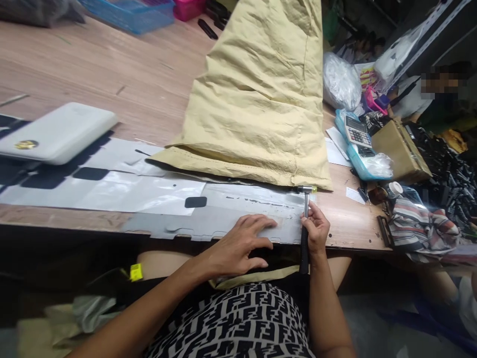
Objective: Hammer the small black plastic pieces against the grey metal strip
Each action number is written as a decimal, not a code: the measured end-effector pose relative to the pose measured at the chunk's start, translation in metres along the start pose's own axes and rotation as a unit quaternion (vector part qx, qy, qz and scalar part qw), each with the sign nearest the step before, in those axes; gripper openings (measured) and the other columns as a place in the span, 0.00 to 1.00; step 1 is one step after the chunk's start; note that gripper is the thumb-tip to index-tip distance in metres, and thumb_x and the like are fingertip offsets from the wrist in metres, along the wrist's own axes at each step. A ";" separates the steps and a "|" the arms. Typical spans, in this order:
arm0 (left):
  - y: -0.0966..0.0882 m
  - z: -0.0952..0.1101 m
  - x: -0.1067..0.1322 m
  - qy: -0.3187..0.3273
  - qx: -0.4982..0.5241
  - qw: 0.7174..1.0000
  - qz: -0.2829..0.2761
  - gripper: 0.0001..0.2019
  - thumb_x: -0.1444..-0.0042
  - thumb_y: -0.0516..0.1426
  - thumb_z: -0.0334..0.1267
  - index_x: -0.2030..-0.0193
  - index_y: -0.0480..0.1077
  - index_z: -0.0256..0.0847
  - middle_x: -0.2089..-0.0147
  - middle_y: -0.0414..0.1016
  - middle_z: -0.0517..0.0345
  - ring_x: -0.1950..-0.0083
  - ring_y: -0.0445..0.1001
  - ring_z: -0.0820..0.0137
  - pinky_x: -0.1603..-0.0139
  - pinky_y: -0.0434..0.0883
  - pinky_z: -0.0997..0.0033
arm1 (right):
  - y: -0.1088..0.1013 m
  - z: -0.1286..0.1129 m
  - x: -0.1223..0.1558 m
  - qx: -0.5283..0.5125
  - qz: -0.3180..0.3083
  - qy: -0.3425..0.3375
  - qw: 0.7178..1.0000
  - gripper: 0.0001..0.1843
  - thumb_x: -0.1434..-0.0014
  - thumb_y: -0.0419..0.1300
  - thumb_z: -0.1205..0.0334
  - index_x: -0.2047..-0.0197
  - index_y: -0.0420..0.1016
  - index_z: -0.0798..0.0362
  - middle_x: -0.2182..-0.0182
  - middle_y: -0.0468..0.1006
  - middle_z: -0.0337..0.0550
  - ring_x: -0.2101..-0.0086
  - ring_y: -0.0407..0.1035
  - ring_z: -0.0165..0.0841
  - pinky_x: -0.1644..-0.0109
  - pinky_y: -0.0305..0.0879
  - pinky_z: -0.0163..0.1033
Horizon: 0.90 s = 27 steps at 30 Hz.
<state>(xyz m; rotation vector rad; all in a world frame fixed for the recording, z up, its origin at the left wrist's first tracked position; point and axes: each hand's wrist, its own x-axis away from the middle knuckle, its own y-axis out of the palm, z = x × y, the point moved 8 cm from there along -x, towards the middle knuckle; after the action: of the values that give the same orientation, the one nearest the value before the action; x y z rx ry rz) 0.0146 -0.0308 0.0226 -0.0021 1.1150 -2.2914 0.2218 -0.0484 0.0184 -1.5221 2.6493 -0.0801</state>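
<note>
In my right hand (316, 229) is a small hammer (305, 219) with a metal head and a black grip. Its head lies by the lower right corner of a folded yellow fabric piece (257, 124), which stretches away across the table. My left hand (244, 244) hovers or rests at the table's near edge with its fingers apart and nothing in them; whether it touches the surface I cannot tell. Beneath it lies a grey sheet (223, 214) with a small black rounded patch (196, 202) to the left of my fingers.
On the left, a white power-bank-like block (67, 132) sits on white and black sheets. A blue basket (130, 15) stands at the back left. To the right are a calculator (357, 132), a cardboard box (398, 149), a striped cloth (421, 226) and a person (410, 99) farther off.
</note>
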 end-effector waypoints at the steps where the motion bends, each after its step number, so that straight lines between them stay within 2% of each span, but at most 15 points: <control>1: -0.003 -0.003 -0.004 -0.010 0.012 1.000 0.016 0.11 0.47 0.67 0.45 0.56 0.79 0.50 0.37 0.71 0.52 0.35 0.64 0.52 0.35 0.63 0.48 | 0.000 0.000 0.000 0.002 -0.002 -0.001 1.000 0.29 0.51 0.64 0.60 0.44 0.78 0.53 0.70 0.72 0.37 0.75 0.62 0.26 0.72 0.57 0.33; 4: -0.014 -0.018 -0.024 -0.064 0.024 0.995 0.072 0.10 0.38 0.60 0.44 0.54 0.78 0.45 0.49 0.77 0.51 0.46 0.71 0.59 0.44 0.69 0.58 | 0.000 -0.003 0.001 -0.007 0.001 -0.007 1.000 0.30 0.51 0.64 0.60 0.44 0.78 0.53 0.70 0.72 0.37 0.75 0.62 0.26 0.72 0.57 0.33; 6: -0.019 -0.031 -0.043 -0.119 -0.008 0.989 0.086 0.12 0.35 0.56 0.44 0.52 0.76 0.42 0.54 0.77 0.50 0.51 0.72 0.60 0.49 0.70 0.60 | -0.001 -0.005 0.001 -0.017 0.007 -0.011 1.000 0.30 0.52 0.63 0.60 0.43 0.78 0.54 0.70 0.73 0.38 0.75 0.62 0.26 0.72 0.58 0.33; 9: -0.024 -0.047 -0.072 -0.200 -0.093 0.973 0.064 0.14 0.35 0.54 0.41 0.47 0.74 0.40 0.55 0.77 0.48 0.51 0.73 0.56 0.54 0.70 0.60 | -0.004 -0.005 0.000 -0.014 0.018 -0.015 1.000 0.30 0.51 0.64 0.60 0.43 0.78 0.54 0.70 0.73 0.38 0.75 0.62 0.26 0.72 0.58 0.34; 13: -0.034 -0.051 -0.100 -0.238 -0.157 0.958 0.037 0.14 0.34 0.51 0.38 0.44 0.69 0.41 0.56 0.79 0.48 0.53 0.75 0.56 0.58 0.68 0.62 | -0.007 -0.004 -0.001 -0.007 0.031 -0.024 0.999 0.30 0.51 0.63 0.59 0.43 0.78 0.54 0.70 0.73 0.38 0.75 0.62 0.26 0.71 0.60 0.34; 15: -0.039 -0.051 -0.108 -0.251 -0.162 0.954 0.041 0.12 0.34 0.51 0.37 0.46 0.69 0.41 0.57 0.79 0.49 0.55 0.76 0.57 0.59 0.68 0.64 | -0.008 -0.004 -0.001 -0.009 0.038 -0.030 0.999 0.30 0.51 0.63 0.59 0.43 0.78 0.54 0.70 0.73 0.38 0.76 0.62 0.26 0.71 0.60 0.34; 18: -0.045 -0.052 -0.116 -0.264 -0.144 0.950 0.083 0.10 0.34 0.51 0.39 0.51 0.70 0.41 0.56 0.79 0.49 0.55 0.77 0.57 0.58 0.68 0.63 | -0.008 -0.005 0.000 -0.012 0.045 -0.032 0.998 0.29 0.50 0.63 0.59 0.44 0.78 0.53 0.70 0.72 0.37 0.76 0.62 0.26 0.71 0.59 0.34; 22: -0.046 -0.059 -0.126 -0.291 -0.124 0.938 0.140 0.14 0.35 0.54 0.48 0.54 0.72 0.40 0.56 0.78 0.46 0.54 0.78 0.55 0.56 0.70 0.62 | -0.007 -0.006 -0.001 -0.031 0.043 -0.026 0.998 0.28 0.51 0.64 0.59 0.45 0.79 0.53 0.71 0.72 0.37 0.76 0.62 0.26 0.72 0.58 0.34; 25: -0.041 -0.066 -0.132 -0.321 -0.136 0.927 0.138 0.20 0.39 0.58 0.54 0.55 0.74 0.37 0.55 0.78 0.42 0.52 0.78 0.50 0.56 0.72 0.59 | -0.007 -0.005 -0.001 -0.035 0.043 -0.022 0.998 0.28 0.51 0.64 0.59 0.45 0.79 0.53 0.70 0.73 0.37 0.76 0.62 0.26 0.72 0.59 0.35; 27: -0.037 -0.069 -0.134 -0.333 -0.144 0.924 0.125 0.19 0.40 0.59 0.53 0.55 0.76 0.37 0.54 0.78 0.41 0.51 0.78 0.49 0.56 0.72 0.57 | -0.008 -0.005 -0.001 -0.024 0.044 -0.026 0.998 0.28 0.51 0.64 0.59 0.45 0.78 0.53 0.70 0.73 0.37 0.77 0.62 0.26 0.71 0.59 0.35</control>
<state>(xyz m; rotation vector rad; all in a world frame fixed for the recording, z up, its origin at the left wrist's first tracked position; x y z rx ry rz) 0.0898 0.1041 0.0369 -0.6648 0.9909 -1.6743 0.2283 -0.0515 0.0237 -1.3994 2.6907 0.0287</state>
